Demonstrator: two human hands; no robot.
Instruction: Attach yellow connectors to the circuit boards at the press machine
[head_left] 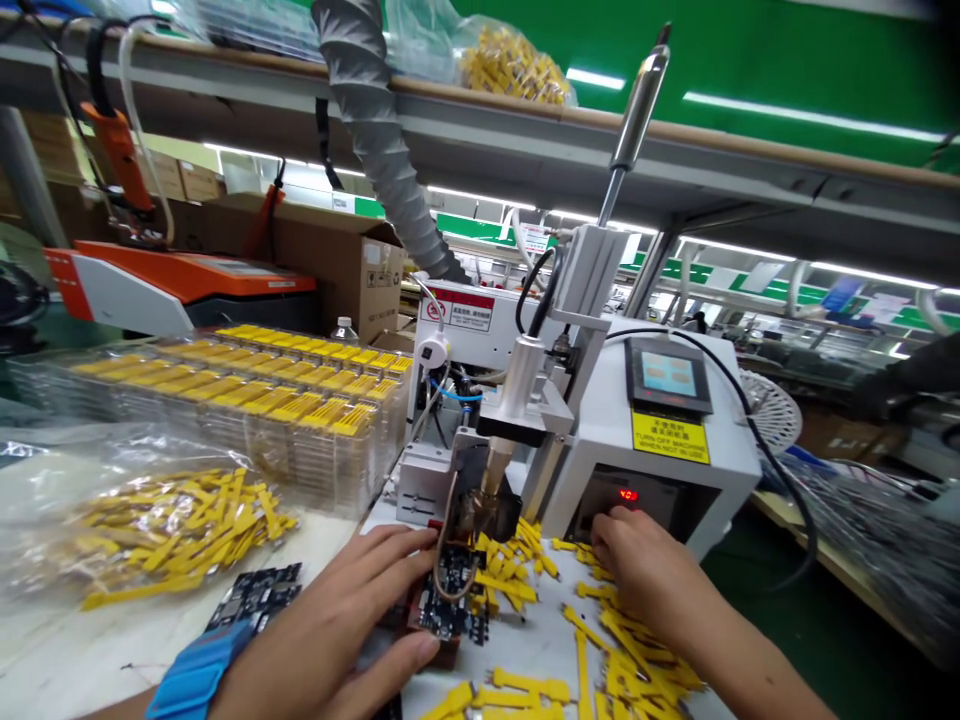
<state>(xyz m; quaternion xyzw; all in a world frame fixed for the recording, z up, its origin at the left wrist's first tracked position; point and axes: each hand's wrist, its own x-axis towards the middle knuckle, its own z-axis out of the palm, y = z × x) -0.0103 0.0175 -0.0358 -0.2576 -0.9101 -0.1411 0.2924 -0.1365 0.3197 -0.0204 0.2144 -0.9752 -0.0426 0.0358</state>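
My left hand (337, 620) stretches its fingers along the left side of a black circuit board (444, 590). Its fingertips and thumb reach the board's block, thumb and index finger apart. Above the board is the metal head (491, 465) of a benchtop machine, with a bent tube curving down in front. My right hand (645, 560) is at the machine's lower recess, just under the red digital display (628, 495). Its fingers are curled, and whatever they hold or touch is hidden. Yellow strips with metal tips (630, 650) lie beneath and around it.
A clear bag of yellow strips (195, 525) lies at left, with another black circuit board (255, 590) near my wrist. Behind stand stacked clear trays (315, 450) of yellow pieces. A grey hose (367, 110) hangs from above. The machine's touchscreen (669, 375) is at right.
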